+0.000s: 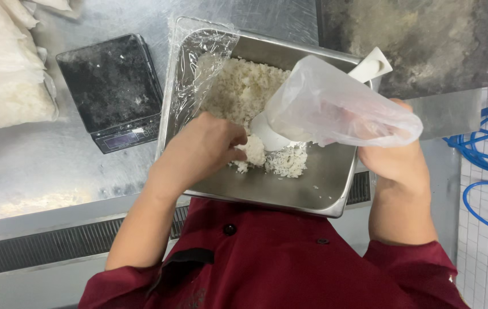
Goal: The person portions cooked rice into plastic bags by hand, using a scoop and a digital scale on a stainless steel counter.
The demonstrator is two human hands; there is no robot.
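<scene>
Now we see our left hand (pixel 209 150) pinched on a rice clump (pixel 252 150) in the tray (pixel 335 177), right hand (pixel 395 157) gripping the plastic bag (pixel 341 106) just above.

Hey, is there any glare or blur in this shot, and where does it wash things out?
Head view: glare whitens the steel counter at lower left and streaks the plastic wrap on the tray; the rice is nearly blown out; the thin bag in the right hand is hazy; the left hand is sharp.
</scene>
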